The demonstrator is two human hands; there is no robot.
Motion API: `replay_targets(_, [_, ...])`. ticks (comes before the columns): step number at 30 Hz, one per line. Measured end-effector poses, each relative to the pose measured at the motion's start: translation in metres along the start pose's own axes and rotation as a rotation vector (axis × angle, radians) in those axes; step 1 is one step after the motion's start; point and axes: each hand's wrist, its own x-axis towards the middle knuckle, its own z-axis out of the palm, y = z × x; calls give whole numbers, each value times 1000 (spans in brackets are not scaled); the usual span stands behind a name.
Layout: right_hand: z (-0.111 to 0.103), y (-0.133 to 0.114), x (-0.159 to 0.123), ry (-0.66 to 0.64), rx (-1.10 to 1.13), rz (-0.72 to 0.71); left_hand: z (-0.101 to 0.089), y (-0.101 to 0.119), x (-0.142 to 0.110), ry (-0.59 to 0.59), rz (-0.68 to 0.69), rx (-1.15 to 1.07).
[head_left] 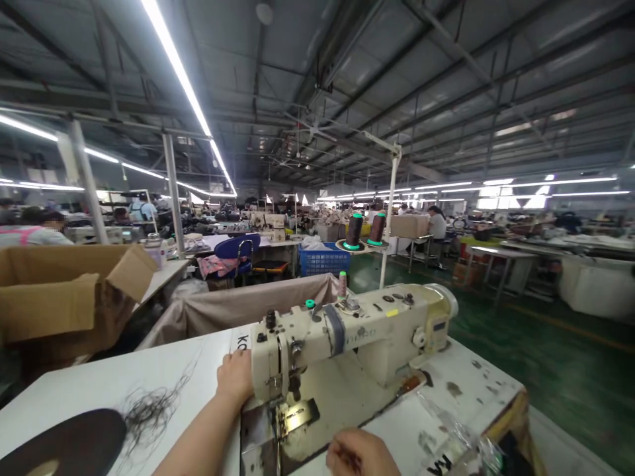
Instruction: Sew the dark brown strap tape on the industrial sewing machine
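Note:
A cream industrial sewing machine [367, 337] stands on the white table [198, 396]. My left hand [235, 378] is up against the left side of the machine's head, knuckles bent; its fingertips are hidden behind the head. In front of the machine bed, near the bottom edge, my right hand [362, 453] is closed, with the fingers curled in. Whatever it may hold cannot be made out. Between the two hands lies the shiny needle plate area [297, 418], with no fabric visible under the needle.
At left are a tangle of dark thread [151, 413] and a dark round disc [74, 443]. An open cardboard box [49, 297] stands beyond. Thread cones [354, 233] sit on a stand behind the machine. Clear plastic [461, 436] lies at right. People work in the background.

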Motion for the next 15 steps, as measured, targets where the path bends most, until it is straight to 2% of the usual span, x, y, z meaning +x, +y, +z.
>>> replay_targets(1, [-12,-16,2,48,-58,-93,-1,-3,-2,-1,-32,20])
replay_targets(4, [-61,-69,13,306,-228,-355,-4,-17,-4,14,-119,29])
replay_targets(7, [-111,-115,35,546,-451,-506,-6,-41,-3,77,-207,-240])
replay_targets(9, [-135,-135,52,564,-625,-495,-8,-55,-5,106,-255,-462])
replay_targets(11, [-148,-146,68,453,-796,-436,-11,-66,-11,116,-279,-610])
replay_targets(13, [-154,-149,79,385,-839,-416,-13,-70,-24,139,-270,-730])
replay_targets(15, [-155,-148,86,355,-850,-400,-14,-70,-43,169,-259,-1022])
